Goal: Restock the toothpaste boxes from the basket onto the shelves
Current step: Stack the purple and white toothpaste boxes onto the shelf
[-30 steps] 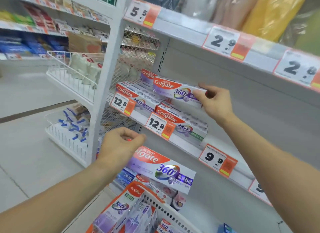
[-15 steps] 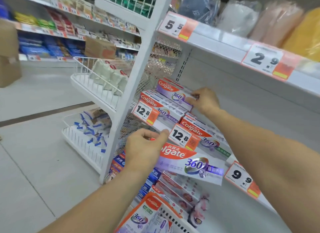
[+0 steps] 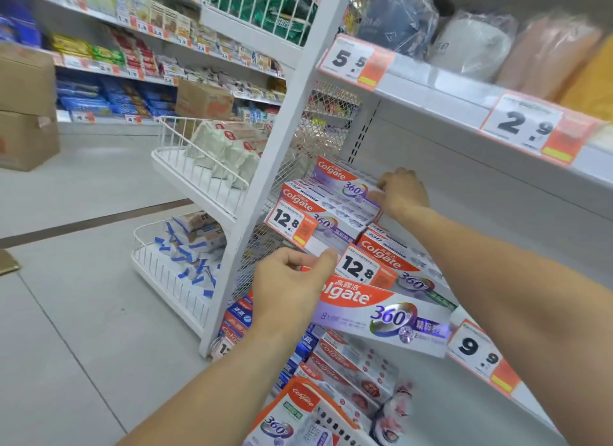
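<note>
My left hand grips the left end of a purple and red toothpaste box, held level in front of the shelf edge. My right hand reaches onto the middle shelf and touches the right end of the top toothpaste box on a stack at the shelf's left end. A second stack of toothpaste boxes lies just to the right. The basket with more boxes shows at the bottom edge.
Price tags line the shelf edge. An upper shelf with wrapped goods overhangs. More toothpaste fills the lower shelf. A white wire rack stands at the left, cardboard cartons farther left on the floor.
My right hand has pushed the top box deeper onto the left stack. My left hand with its box has risen toward the shelf edge. The camera has swung to the left.
</note>
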Tool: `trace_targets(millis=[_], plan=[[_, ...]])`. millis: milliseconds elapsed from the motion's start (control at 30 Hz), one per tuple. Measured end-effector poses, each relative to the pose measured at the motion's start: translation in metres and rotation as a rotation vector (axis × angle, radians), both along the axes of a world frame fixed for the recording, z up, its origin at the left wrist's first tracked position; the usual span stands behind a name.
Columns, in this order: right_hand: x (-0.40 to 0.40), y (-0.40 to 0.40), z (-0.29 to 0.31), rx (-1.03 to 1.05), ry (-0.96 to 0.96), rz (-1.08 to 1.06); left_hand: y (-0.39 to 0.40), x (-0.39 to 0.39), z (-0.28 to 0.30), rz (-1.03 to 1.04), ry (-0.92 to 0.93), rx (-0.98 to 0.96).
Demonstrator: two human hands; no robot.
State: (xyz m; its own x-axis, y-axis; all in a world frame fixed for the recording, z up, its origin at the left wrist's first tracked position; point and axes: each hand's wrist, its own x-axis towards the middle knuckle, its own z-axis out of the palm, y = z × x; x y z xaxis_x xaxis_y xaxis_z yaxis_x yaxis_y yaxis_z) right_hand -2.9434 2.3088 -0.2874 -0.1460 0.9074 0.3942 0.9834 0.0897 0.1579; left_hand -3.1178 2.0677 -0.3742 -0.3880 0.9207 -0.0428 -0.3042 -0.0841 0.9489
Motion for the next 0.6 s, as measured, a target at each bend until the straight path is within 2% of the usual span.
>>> trace_targets(millis=[33, 100, 133, 167, 233, 267, 300, 333, 400, 500, 600], plan=[[0.001, -0.006, 0.003, 0.021, 0.032, 0.041, 0.002, -0.001, 0.0, 0.004, 0.004, -0.006], [0.001, -0.026, 0.01, 0.038, 0.227, 0.177, 0.005, -0.003, -0.001, 0.003, 0.013, -0.005], [0.001, -0.043, 0.014, -0.042, 0.347, 0.266, 0.006, -0.004, -0.001, 0.001, 0.019, -0.002], [0.001, -0.064, 0.021, -0.237, 0.453, 0.344, 0.006, -0.004, -0.001, 0.002, 0.024, 0.001], [0.006, -0.107, 0.033, -0.811, 0.545, 0.435, 0.008, -0.003, -0.001, 0.022, 0.019, -0.001], [0.012, -0.123, 0.036, -1.055, 0.487, 0.452, 0.009, -0.003, -0.001, 0.043, 0.016, -0.001], [0.018, -0.136, 0.037, -1.211, 0.397, 0.466, 0.01, -0.003, -0.001, 0.072, 0.014, 0.0], [0.025, -0.145, 0.034, -1.253, 0.325, 0.477, 0.012, -0.002, -0.002, 0.103, 0.015, 0.007], [0.034, -0.156, 0.025, -1.096, 0.313, 0.518, 0.013, 0.001, 0.0, 0.165, 0.022, 0.059], [0.041, -0.16, 0.023, -0.773, 0.458, 0.59, 0.017, 0.003, 0.011, 0.21, 0.044, 0.203], [0.039, -0.149, 0.035, -0.452, 0.435, 0.565, 0.043, -0.004, 0.017, 0.337, 0.328, 0.27]])
